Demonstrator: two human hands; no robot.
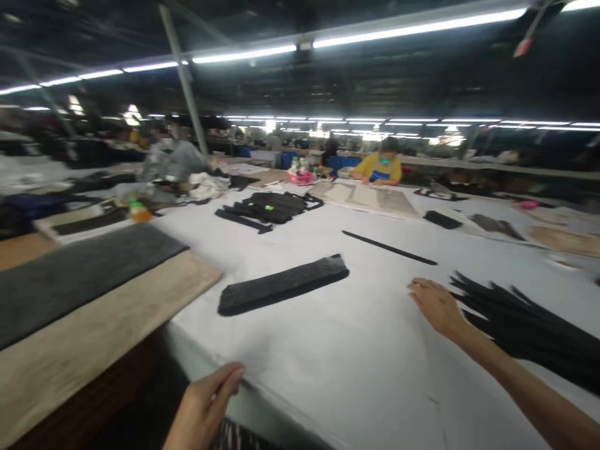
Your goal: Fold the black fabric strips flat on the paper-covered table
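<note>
My left hand (206, 400) is at the near edge of the white table (365, 350), its thumb and fingertips brought together. Whether anything thin is between them is hidden. My right hand (435, 305) hovers over or rests on the tabletop, palm down, fingers extended and slightly bent, holding nothing I can see. Just right of it lies a fanned bundle of black fabric strips (529, 331). A thick dark grey strip of material (284, 284), perhaps a stack, lies between my hands, farther in. Beyond my right hand is a single narrow black strip (389, 247).
Grey fabric (89, 269) and beige fabric (107, 325) cover a surface at left. Farther back are a pile of dark pieces (269, 206), a pink basket (300, 178) and an orange bottle (139, 211). A person in yellow (380, 167) and another in grey (173, 159) are across the table.
</note>
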